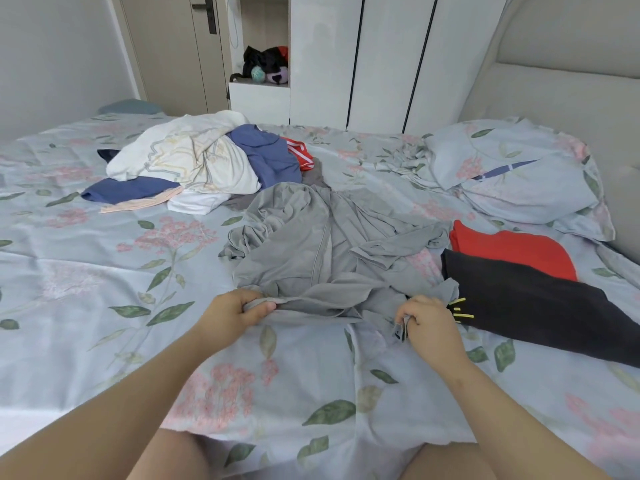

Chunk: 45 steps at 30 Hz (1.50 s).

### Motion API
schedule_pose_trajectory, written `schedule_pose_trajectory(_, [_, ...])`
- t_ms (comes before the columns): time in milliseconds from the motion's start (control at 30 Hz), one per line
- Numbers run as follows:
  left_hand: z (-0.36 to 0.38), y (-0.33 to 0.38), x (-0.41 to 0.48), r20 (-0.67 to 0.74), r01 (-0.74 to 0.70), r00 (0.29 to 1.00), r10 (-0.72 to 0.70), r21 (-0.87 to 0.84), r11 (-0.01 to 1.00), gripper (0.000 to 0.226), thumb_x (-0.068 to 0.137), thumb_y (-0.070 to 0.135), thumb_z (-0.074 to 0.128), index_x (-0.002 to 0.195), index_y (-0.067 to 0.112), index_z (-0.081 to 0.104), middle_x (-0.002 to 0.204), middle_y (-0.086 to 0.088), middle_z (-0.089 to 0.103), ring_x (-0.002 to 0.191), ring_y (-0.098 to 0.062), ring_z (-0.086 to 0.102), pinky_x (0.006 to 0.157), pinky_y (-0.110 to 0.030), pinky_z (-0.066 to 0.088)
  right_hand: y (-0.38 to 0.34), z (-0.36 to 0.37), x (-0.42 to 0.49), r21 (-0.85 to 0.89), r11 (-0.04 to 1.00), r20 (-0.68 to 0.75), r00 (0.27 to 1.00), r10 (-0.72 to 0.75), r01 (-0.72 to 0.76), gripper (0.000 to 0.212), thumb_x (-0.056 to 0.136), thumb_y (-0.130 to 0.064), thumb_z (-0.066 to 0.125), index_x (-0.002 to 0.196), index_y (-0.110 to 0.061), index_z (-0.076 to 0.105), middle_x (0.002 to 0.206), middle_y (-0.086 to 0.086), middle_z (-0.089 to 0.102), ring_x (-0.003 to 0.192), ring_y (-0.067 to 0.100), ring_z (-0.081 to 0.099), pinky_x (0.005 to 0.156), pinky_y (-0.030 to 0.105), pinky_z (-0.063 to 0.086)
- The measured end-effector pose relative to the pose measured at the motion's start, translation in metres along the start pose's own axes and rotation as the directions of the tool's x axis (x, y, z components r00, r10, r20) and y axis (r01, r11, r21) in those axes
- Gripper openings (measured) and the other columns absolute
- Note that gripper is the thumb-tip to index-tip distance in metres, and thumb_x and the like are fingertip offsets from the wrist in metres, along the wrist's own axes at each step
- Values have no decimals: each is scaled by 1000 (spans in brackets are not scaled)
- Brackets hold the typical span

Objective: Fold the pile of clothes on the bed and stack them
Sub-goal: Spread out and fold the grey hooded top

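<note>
A crumpled grey zip-up garment (311,244) lies spread on the bed (86,271) in front of me. My left hand (232,311) grips its near hem on the left. My right hand (429,325) pinches the hem's right corner beside a black garment. Behind the grey one sits the unfolded pile (197,161) of white, blue, red and pink clothes. To the right a black garment (540,306) with yellow marks lies flat, overlapping a red garment (512,251).
A pillow (512,171) in the same floral fabric rests at the right by the padded headboard (568,88). White wardrobes (381,64) and a shelf with soft toys (266,65) stand beyond the bed. My knees show at the bottom edge.
</note>
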<state>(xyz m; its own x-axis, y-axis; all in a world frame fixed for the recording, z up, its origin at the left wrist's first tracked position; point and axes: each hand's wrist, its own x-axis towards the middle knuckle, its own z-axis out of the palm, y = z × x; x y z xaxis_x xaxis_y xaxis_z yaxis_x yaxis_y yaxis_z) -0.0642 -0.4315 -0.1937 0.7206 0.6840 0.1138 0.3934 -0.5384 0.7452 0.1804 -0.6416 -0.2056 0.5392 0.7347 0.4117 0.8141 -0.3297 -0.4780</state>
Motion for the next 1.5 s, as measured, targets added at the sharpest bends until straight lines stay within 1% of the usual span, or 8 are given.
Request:
schedule_pose_trajectory(333, [-24,26,-33,538,181,738,-407,423,888,58,90,64,39,58,22,62,58,9,59,55,-5,51,62,-16,39,-10,-56,-23,-682,730,479,731,486,-38,22,83,-21,45,94,-26,63,119,0,61,114,22,49,87,34,29])
schedule_pose_trajectory(500, [-12,13,-23,18,313,943,-332,287,905,39,94,52,44,79,17,54,79,0,62,75,-18,59,64,-27,43,-48,-28,-17,-425,893,182,953,242,-146,25,89,-35,47,110,-27,59,120,-3,59,116,21,47,96,34,32])
schedule_pose_trajectory(633, [10,0,-22,-72,478,877,-474,223,850,55,86,48,61,125,15,43,123,-12,51,112,-31,52,92,-37,43,-65,8,-5,21,938,371,874,315,-347,54,93,-39,52,143,-28,35,147,-2,37,134,27,32,108,40,30])
schedule_pose_trajectory(933, [14,-10,-17,-146,586,807,-572,84,806,15,86,25,60,92,13,55,98,-10,58,90,-27,53,71,-32,43,-66,3,7,500,691,331,853,404,-521,30,87,-6,51,61,-15,37,59,-2,30,59,14,26,54,29,19])
schedule_pose_trajectory(1133, [-15,-23,-15,-23,629,753,-658,-271,729,21,80,-2,63,62,4,55,46,-6,45,46,-21,38,43,-20,28,-49,-28,-12,-286,786,707,433,559,-548,18,81,-14,47,68,-5,55,55,8,57,36,15,44,41,14,32])
schedule_pose_trajectory(1300, [-1,-11,-9,21,628,777,-630,-106,771,59,63,45,78,99,4,55,92,-12,59,84,-28,57,67,-33,44,-48,5,5,-42,835,509,708,490,-548,24,82,-33,58,90,-13,49,86,1,56,78,17,55,64,28,44])
schedule_pose_trajectory(1400, [18,-1,-27,-166,542,841,-516,246,804,83,71,54,72,135,18,34,129,-12,39,122,-33,40,99,-40,36,-51,22,4,83,813,552,706,444,-576,25,84,-27,64,93,-12,46,84,-3,50,81,14,50,58,21,36])
schedule_pose_trajectory(1500, [33,1,-54,-285,255,941,-180,253,933,64,63,70,56,105,22,54,106,-2,42,103,-26,42,92,-33,37,-45,22,-1,206,703,592,659,464,-680,16,82,-17,69,90,-8,59,90,6,64,79,14,59,63,22,45])
